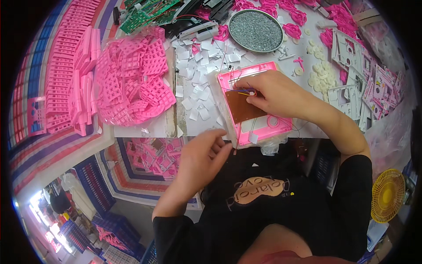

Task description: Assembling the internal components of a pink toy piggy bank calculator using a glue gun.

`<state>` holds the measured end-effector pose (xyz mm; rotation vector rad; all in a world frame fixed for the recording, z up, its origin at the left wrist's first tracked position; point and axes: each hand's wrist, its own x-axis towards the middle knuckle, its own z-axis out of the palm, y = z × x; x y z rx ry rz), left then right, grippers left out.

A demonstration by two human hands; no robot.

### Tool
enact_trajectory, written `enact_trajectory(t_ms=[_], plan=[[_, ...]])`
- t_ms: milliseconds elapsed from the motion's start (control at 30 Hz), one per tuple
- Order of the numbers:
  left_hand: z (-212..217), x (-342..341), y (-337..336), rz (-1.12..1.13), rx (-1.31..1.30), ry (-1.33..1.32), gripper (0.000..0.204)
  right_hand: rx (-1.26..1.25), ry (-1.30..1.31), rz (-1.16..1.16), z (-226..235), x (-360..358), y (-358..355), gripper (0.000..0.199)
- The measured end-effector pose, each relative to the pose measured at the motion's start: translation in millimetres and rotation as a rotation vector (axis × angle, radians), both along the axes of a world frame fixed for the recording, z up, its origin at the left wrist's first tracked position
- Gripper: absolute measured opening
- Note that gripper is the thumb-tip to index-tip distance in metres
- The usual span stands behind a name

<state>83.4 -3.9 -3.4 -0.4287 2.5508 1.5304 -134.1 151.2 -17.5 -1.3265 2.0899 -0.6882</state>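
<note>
A pink plastic frame [263, 139] lies at the table's near edge, tilted slightly. Inside it rests a brown circuit board [241, 110], with thin coloured wires [244, 92] running over its upper part. My right hand [279, 94] reaches over the frame, thumb and forefinger closed on the wires by a small white connector. A loop of pink cord [278, 121] lies in the frame's near right part. My left hand [202, 156] is by the frame's lower left corner, fingers loosely bent and apart from the thumb; nothing shows in it.
Bagged pink button grids [132, 79] and pink plastic parts [61, 83] stand left. White paper bits [200, 99] are scattered beside the frame. Farther back are green circuit boards [147, 15] and a round tray of screws [233, 37]. Cream discs [323, 75] and white panels [345, 99] lie right.
</note>
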Motion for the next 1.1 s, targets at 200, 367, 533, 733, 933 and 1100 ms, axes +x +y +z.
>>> enact_trajectory(t_ms=[200, 367, 533, 733, 933, 1100], plan=[[-8.4, -16.4, -3.0, 0.021, -0.15, 0.119, 0.013, -0.033, 0.096, 0.037, 1.1, 4.2, -2.2, 0.025], [-16.1, -18.1, -3.8, 0.038, -0.181, 0.175, 0.012, -0.063, 0.105, 0.006, -5.7, 4.5, 4.5, 0.026], [-28.3, -31.0, -0.6, -0.203, -0.475, 0.406, 0.032, -0.037, 0.201, -0.01, -2.8, 8.5, 1.4, 0.03], [-30.6, -38.1, 6.7, -0.4, -0.679, 0.392, 0.044, -0.342, 0.616, -0.168, 2.9, 18.7, 21.4, 0.042], [-28.6, -39.3, 6.7, -0.412, -0.679, 0.387, 0.046, -0.144, 0.589, 0.12, -19.4, 58.0, 45.8, 0.057], [-25.0, -43.9, 9.2, -0.449, -0.706, 0.37, 0.05, -0.065, 0.61, 0.179, -8.2, 51.6, 34.0, 0.056]])
